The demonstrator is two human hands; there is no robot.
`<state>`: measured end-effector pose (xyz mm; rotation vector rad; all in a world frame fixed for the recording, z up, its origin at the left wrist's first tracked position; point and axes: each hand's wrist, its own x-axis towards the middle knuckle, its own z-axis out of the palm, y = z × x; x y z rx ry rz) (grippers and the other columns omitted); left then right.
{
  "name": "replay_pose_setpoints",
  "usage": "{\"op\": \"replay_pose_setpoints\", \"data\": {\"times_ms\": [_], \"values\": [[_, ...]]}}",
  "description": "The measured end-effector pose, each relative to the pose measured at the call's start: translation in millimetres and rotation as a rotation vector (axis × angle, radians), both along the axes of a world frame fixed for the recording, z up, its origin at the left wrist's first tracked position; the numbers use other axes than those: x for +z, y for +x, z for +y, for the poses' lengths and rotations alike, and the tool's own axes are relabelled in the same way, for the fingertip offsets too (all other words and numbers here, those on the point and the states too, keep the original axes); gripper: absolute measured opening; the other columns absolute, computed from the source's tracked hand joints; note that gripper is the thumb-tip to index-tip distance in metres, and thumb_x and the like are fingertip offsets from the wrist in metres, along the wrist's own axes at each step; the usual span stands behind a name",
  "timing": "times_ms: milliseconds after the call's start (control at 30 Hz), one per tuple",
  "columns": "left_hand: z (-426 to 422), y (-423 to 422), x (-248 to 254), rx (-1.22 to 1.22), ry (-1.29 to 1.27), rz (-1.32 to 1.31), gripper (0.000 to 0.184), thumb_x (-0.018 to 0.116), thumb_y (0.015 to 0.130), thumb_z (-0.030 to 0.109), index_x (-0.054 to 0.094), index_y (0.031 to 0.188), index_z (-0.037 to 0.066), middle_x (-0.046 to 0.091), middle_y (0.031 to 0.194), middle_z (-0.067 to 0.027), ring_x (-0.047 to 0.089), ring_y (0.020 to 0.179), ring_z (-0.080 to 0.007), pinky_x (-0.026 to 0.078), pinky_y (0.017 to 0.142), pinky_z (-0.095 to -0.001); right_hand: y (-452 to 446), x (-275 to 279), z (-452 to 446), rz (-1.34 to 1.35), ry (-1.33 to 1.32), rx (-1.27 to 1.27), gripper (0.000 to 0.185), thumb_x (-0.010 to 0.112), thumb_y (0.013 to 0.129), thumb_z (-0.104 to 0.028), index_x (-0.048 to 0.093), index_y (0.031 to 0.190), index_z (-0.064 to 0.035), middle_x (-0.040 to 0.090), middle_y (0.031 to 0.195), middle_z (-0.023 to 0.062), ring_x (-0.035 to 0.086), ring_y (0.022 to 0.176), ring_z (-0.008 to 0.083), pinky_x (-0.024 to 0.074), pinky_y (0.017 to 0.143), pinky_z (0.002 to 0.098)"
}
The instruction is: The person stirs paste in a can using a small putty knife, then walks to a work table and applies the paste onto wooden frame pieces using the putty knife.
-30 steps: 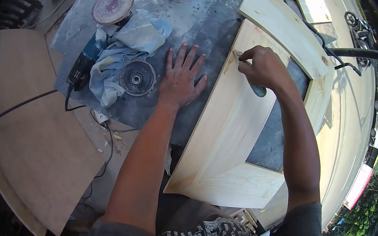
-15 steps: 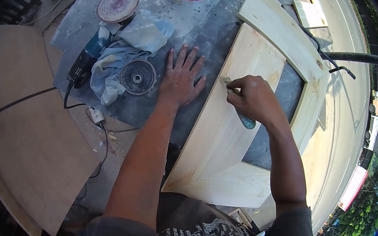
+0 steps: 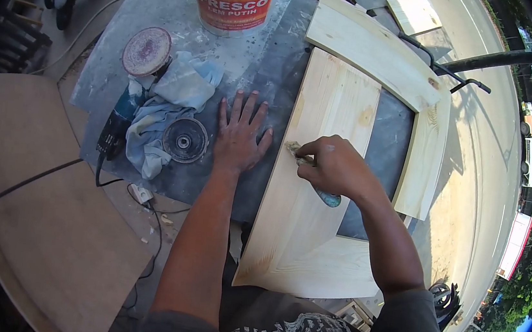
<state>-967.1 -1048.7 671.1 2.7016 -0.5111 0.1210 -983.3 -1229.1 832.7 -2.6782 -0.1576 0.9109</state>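
Observation:
My left hand [image 3: 238, 138] lies flat with fingers spread on the dark worktable [image 3: 268, 79]. My right hand [image 3: 334, 167] is closed round a putty knife [image 3: 329, 198] with a green-blue handle; its blade end is close to the left edge of the pale wooden frame [image 3: 300, 215]. A second pale board section [image 3: 369, 47] joins or lies against the frame on the far and right sides. Left of my left hand are a round black disc [image 3: 184, 140], a crumpled blue cloth [image 3: 187, 83] and a sander [image 3: 119, 115] with a round pad.
At the table's far edge stands a white bucket [image 3: 234, 7] with a red label. A curved brown panel [image 3: 49, 188] is at the left, crossed by a black cable. A power socket [image 3: 141, 194] lies below the table edge. A dark metal bar [image 3: 491, 59] extends from the right.
My right hand has moved with the putty knife from the frame's far end down along its left edge, towards me. My left hand stays flat. The view has tilted, showing more of the bucket.

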Motion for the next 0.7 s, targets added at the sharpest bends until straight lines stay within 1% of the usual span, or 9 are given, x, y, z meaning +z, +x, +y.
{"op": "replay_pose_setpoints", "data": {"times_ms": [100, 167, 200, 267, 400, 500, 567, 633, 700], "values": [[-1, 0, 3, -0.005, 0.016, 0.004, 0.057, 0.049, 0.092, 0.04, 0.046, 0.142, 0.013, 0.03, 0.154, -0.0095, 0.018, 0.147, -0.0311, 0.007, 0.119, -0.0551, -10, -1, -15, -0.042, 0.165, -0.089, 0.036, 0.065, 0.075, -0.02, 0.072, 0.105, -0.0011, 0.07, 0.088, 0.0217, 0.068, 0.077, 0.0334, 0.0543, 0.079, 0.0391], [-1, 0, 5, -0.011, 0.034, 0.002, 0.058, 0.05, 0.092, 0.04, 0.045, 0.142, 0.013, 0.029, 0.155, -0.0094, 0.017, 0.147, -0.0311, 0.007, 0.119, -0.0548, -14, -5, -26, 0.0, 0.399, -0.257, 0.035, 0.063, 0.085, -0.02, 0.068, 0.116, -0.0039, 0.071, 0.089, 0.0147, 0.066, 0.075, 0.0229, 0.0539, 0.074, 0.034], [-1, 0, 5, -0.01, 0.03, 0.009, 0.057, 0.05, 0.092, 0.04, 0.045, 0.142, 0.012, 0.03, 0.155, -0.0095, 0.017, 0.147, -0.0313, 0.007, 0.119, -0.055, -17, -9, -29, -0.01, 0.402, -0.264, 0.035, 0.063, 0.085, -0.02, 0.068, 0.116, -0.0039, 0.071, 0.089, 0.0147, 0.066, 0.075, 0.0229, 0.0539, 0.074, 0.034], [-1, 0, 4, -0.017, 0.028, 0.01, 0.057, 0.05, 0.092, 0.04, 0.046, 0.142, 0.012, 0.03, 0.155, -0.0095, 0.017, 0.147, -0.0314, 0.007, 0.119, -0.0552, -23, -18, -36, -0.051, 0.583, -0.495, 0.034, 0.056, 0.097, -0.02, 0.06, 0.129, -0.0085, 0.066, 0.085, 0.0051, 0.057, 0.065, 0.009, 0.0507, 0.063, 0.0258], [-3, 0, 4, -0.022, 0.033, 0.004, 0.057, 0.051, 0.091, 0.039, 0.047, 0.141, 0.012, 0.03, 0.154, -0.0098, 0.017, 0.147, -0.0317, 0.008, 0.118, -0.0552, -28, -42, -54, -0.211, 0.737, -0.656, 0.036, 0.049, 0.101, -0.022, 0.054, 0.133, -0.0078, 0.065, 0.097, 0.0029, 0.055, 0.065, 0.0076, 0.049, 0.06, 0.0247], [-3, 0, 4, -0.019, 0.036, 0.001, 0.057, 0.052, 0.091, 0.039, 0.047, 0.141, 0.011, 0.031, 0.154, -0.01, 0.018, 0.146, -0.0319, 0.008, 0.118, -0.0552, -18, -48, -64, -0.264, 0.665, -0.799, 0.034, 0.048, 0.101, -0.021, 0.053, 0.132, -0.0072, 0.063, 0.096, 0.0029, 0.056, 0.067, 0.0075, 0.0485, 0.057, 0.0235], [-3, 0, 2, -0.017, 0.035, -0.006, 0.057, 0.052, 0.091, 0.038, 0.047, 0.141, 0.011, 0.031, 0.154, -0.0101, 0.018, 0.146, -0.032, 0.008, 0.118, -0.0552, -5, -54, -67, -0.292, 0.713, -0.842, 0.035, 0.054, 0.098, -0.02, 0.051, 0.131, -0.0081, 0.061, 0.094, 0.0039, 0.056, 0.067, 0.0084, 0.0486, 0.053, 0.0232], [-3, 0, 3, -0.024, 0.032, -0.009, 0.057, 0.053, 0.09, 0.038, 0.047, 0.14, 0.011, 0.031, 0.154, -0.0102, 0.019, 0.146, -0.0321, 0.008, 0.118, -0.0552, 12, -60, -68, -0.507, 0.536, -0.722, 0.041, 0.062, 0.092, -0.02, 0.05, 0.129, -0.0084, 0.061, 0.093, 0.0074, 0.059, 0.06, 0.0148, 0.0489, 0.05, 0.0274], [-3, 0, 2, -0.024, 0.034, -0.015, 0.057, 0.052, 0.09, 0.038, 0.047, 0.14, 0.011, 0.031, 0.154, -0.0103, 0.019, 0.146, -0.0321, 0.008, 0.118, -0.0553, 30, -64, -71, -0.523, 0.562, -0.718, 0.045, 0.069, 0.086, -0.019, 0.053, 0.127, -0.007, 0.061, 0.094, 0.0111, 0.06, 0.059, 0.0167, 0.0506, 0.052, 0.03]]}}
